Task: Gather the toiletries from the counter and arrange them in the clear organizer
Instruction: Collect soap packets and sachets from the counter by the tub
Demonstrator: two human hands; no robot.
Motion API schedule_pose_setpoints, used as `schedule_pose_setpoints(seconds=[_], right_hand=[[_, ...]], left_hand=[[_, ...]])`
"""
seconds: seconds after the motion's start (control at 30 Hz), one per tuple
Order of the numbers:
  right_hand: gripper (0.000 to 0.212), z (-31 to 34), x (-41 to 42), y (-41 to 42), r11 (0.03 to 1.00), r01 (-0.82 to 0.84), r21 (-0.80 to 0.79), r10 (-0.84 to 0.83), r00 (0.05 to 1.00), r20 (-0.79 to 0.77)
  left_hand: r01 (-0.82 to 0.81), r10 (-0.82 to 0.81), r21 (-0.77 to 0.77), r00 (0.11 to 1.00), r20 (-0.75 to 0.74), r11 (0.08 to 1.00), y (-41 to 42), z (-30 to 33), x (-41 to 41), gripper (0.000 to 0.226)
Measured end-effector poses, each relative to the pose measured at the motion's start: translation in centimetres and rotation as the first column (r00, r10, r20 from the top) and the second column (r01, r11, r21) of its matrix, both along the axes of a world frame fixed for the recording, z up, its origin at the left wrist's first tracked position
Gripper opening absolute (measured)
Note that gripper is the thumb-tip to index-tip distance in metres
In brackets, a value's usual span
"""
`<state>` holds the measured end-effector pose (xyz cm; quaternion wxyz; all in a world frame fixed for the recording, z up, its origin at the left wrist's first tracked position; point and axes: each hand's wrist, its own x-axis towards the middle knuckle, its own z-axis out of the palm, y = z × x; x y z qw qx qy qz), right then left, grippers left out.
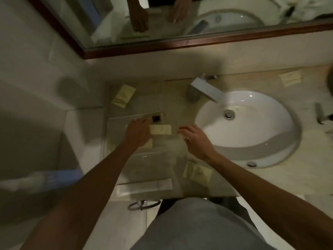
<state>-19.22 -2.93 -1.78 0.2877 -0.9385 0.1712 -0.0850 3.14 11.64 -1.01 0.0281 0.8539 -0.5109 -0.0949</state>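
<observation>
A clear organizer (106,141) with dividers sits on the counter left of the sink. My left hand (137,131) is over its middle, fingertips at a long thin packet (142,115) and a small dark item (156,117). A pale yellow box (161,129) lies between my hands, its left end against my left hand; blur hides whether that hand grips anything. My right hand (195,140) hovers to the right with fingers spread and nothing held. Pale packets lie at the back left (123,95) and front right (197,173). A long white sachet (144,188) lies at the front.
A white basin (252,127) with a chrome faucet (205,91) fills the counter's right half. Another pale packet (290,79) lies at the far back right, and a dark tool (320,114) at the right edge. A framed mirror (198,40) runs along the back wall.
</observation>
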Motion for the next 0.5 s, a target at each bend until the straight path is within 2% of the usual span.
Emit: schedule_pose_setpoints(seconds=[0.1, 0.17, 0.3, 0.4, 0.5], right_hand=[[0.045, 0.3, 4.4, 2.4, 0.997, -0.080, -0.007, 0.080, 0.996, -0.040], [0.049, 0.2, 6.8, 3.5, 0.988, -0.153, -0.004, 0.152, 0.985, -0.085], [0.055, -0.5, 9.6, 4.5, 0.963, -0.268, -0.029, 0.250, 0.929, -0.271], [0.051, -0.8, 10.2, 4.6, 0.950, -0.304, -0.073, 0.262, 0.901, -0.346], [0.051, -0.8, 10.1, 4.7, 0.953, -0.293, -0.082, 0.248, 0.904, -0.348]], left_hand=[[-0.111, 0.111, -0.005, 0.992, -0.068, 0.994, 4.2, -0.3, 3.1, 0.026], [-0.168, 0.172, 0.051, 0.981, -0.091, 0.985, 6.0, -0.9, 4.6, 0.024], [-0.167, 0.186, 0.141, 0.973, -0.137, 0.976, 7.5, -2.1, 5.9, 0.024], [-0.157, 0.172, 0.115, 0.976, -0.131, 0.981, 7.8, -3.0, 6.1, 0.031], [-0.110, 0.116, 0.047, 0.980, -0.163, 0.993, 8.5, -3.9, 6.0, 0.036]])
